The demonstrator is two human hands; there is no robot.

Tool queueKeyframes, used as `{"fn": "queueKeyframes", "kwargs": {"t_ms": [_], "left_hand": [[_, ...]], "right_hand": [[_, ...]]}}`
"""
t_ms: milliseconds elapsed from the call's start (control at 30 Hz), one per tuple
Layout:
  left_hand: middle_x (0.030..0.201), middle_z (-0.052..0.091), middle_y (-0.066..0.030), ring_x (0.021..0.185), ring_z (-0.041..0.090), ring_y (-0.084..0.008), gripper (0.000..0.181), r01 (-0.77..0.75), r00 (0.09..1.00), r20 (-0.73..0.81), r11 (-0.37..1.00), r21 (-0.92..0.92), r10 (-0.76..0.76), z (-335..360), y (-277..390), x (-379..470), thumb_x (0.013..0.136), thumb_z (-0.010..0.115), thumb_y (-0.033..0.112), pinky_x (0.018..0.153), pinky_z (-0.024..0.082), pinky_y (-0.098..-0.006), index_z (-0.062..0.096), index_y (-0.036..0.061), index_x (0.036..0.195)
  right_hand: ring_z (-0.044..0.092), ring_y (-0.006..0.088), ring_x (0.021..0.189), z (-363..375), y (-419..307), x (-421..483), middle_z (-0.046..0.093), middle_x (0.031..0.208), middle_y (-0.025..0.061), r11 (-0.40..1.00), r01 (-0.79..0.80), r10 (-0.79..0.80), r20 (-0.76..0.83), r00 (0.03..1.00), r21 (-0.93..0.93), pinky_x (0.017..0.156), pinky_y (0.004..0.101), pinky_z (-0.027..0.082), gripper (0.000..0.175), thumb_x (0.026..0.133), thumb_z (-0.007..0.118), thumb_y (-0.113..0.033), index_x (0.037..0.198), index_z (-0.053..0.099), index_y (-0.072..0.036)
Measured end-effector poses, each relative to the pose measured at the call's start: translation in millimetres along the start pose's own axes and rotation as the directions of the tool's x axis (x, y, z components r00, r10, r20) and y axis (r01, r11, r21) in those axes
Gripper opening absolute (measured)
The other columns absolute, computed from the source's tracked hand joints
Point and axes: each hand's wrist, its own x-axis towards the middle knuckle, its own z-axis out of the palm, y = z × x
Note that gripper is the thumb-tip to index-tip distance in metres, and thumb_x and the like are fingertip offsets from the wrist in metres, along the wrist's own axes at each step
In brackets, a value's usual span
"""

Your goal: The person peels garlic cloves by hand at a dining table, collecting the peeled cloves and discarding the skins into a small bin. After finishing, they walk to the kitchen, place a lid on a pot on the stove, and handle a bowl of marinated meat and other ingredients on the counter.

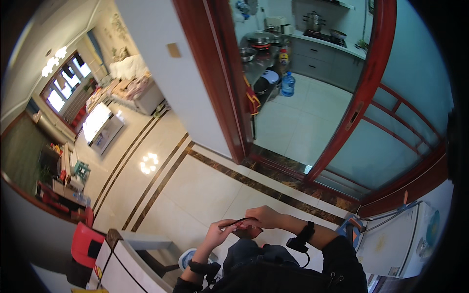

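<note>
Just in front of my body, a small red pouch or packet (249, 231) hangs between both hands. Its dark upper edge is curved, and something pinkish shows at the mouth; I cannot tell what it is. My left hand (218, 234) pinches the edge on the left side. The opposite end is gripped by my right hand (266, 217), whose back faces up and hides the fingertips. Each wrist wears a black strap with a small device.
A wooden door frame with a sliding glass door (351, 117) opens onto a kitchen ahead. To the right stands a white appliance (388, 238). At lower left are a table (128, 265), a red chair (86, 243) and a bin (187, 257). A sofa (141, 97) is farther off.
</note>
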Motion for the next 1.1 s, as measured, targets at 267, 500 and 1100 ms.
{"fn": "queueKeyframes", "kwargs": {"t_ms": [267, 500, 1100], "left_hand": [[0.085, 0.07, -0.0096, 0.077, 0.069, -0.0196, 0.016, -0.152, 0.949, 0.306, 0.965, 0.213, 0.082, 20.9, 23.7, 245.3, 0.085, 0.067, 0.014, 0.07, 0.054, -0.0291, 0.069, 0.0035, 0.097], [0.082, 0.065, -0.0134, 0.078, 0.062, -0.0347, 0.028, -0.408, 0.816, 0.578, 0.702, 0.584, -0.007, 24.5, 49.2, 484.1, 0.09, 0.049, 0.034, 0.067, 0.049, -0.0439, 0.066, 0.012, 0.09], [0.079, 0.063, -0.0217, 0.079, 0.061, -0.0416, 0.045, 0.103, 0.982, -0.186, 0.712, 0.694, 0.039, -2.5, 94.5, 935.2, 0.091, 0.044, 0.044, 0.067, 0.047, -0.0506, 0.062, 0.0041, 0.083]], "right_hand": [[0.063, 0.0286, 0.079, -149.6, 126.5, 17.2, 0.065, 0.083, 0.0072, 0.962, -0.267, 0.262, -0.086, 0.961, -0.05, 0.069, 0.035, 0.049, 0.02, 0.081, 0.062, -0.031, 0.092, 0.065, -0.013], [0.06, 0.0346, 0.086, -289.6, 244.8, 98.8, 0.061, 0.092, 0.0133, 0.897, -0.421, 0.388, -0.219, 0.895, -0.132, 0.072, 0.0401, 0.048, 0.02, 0.089, 0.057, -0.024, 0.099, 0.06, -0.007], [0.064, 0.0156, 0.074, -637.3, 506.1, 124.7, 0.065, 0.085, 0.0107, 0.847, -0.409, 0.496, -0.782, 0.376, 0.34, 0.064, 0.0271, 0.053, 0.015, 0.094, 0.053, -0.01, 0.097, 0.06, 0.002]]}}
